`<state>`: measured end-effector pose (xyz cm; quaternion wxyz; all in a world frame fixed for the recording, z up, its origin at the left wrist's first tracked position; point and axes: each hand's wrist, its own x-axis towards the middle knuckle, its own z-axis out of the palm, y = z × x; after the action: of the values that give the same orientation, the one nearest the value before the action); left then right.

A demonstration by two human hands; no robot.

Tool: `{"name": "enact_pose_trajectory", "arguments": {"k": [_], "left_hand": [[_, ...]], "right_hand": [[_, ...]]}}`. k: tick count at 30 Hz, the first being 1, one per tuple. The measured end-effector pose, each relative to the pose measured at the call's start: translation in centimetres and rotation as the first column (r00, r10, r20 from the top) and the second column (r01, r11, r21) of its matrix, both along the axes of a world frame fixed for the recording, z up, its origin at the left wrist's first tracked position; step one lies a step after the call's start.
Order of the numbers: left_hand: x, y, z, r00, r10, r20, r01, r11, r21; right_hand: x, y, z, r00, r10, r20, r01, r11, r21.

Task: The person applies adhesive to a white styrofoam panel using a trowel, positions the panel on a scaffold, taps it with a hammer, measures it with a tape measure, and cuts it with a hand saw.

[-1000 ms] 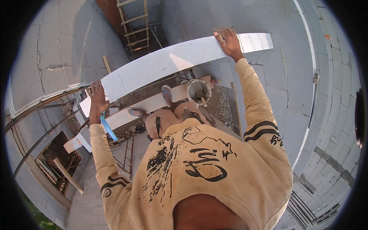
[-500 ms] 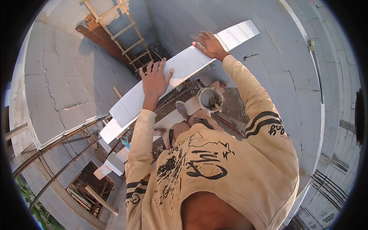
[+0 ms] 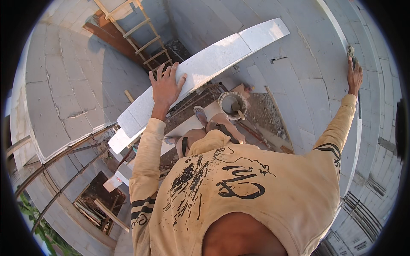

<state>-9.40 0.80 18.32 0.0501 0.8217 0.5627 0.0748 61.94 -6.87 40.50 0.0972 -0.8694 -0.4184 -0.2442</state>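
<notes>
A long row of pale grey lightweight concrete blocks (image 3: 213, 55) spans diagonally in front of me, with a visible joint toward its far right part. My left hand (image 3: 166, 87) rests on the near left part of the row, fingers spread over its top. Far out to the right, my right hand (image 3: 355, 77) reaches to the top of the block wall (image 3: 316, 85). Its fingers stretch apart around a small grey-and-dark tool (image 3: 351, 52) lying on the wall's edge; the tool's kind is too small to make out.
Below the row, a bucket of grey mortar (image 3: 232, 105) stands by my feet, a handle sticking out. Rubble (image 3: 267, 111) lies beside it. A wooden ladder (image 3: 143, 34) leans in the back corner. Steel bars (image 3: 64, 194) run along the left.
My right hand has left the row of blocks and swung right to the tool on the wall's edge. My left hand stays on the blocks, shifted slightly left in view.
</notes>
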Motion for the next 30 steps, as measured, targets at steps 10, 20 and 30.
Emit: {"name": "enact_pose_trajectory", "arguments": {"k": [10, 20, 30], "left_hand": [[0.2, -0.2, 0.7, 1.000, -0.009, 0.002, 0.009, 0.999, -0.038], [0.2, -0.1, 0.6, 1.000, -0.002, -0.029, 0.001, 0.999, -0.049], [0.2, 0.1, 0.0, 0.999, -0.017, 0.049, 0.017, 1.000, 0.010]], "right_hand": [[9.1, -4.6, 0.7, 0.998, 0.037, 0.040, -0.029, 0.980, -0.198], [-7.3, -0.9, 1.4, 0.984, 0.129, 0.126, -0.127, 0.992, -0.022], [-29.3, 2.9, -8.2, 0.619, 0.636, -0.461, -0.614, 0.758, 0.222]]}}
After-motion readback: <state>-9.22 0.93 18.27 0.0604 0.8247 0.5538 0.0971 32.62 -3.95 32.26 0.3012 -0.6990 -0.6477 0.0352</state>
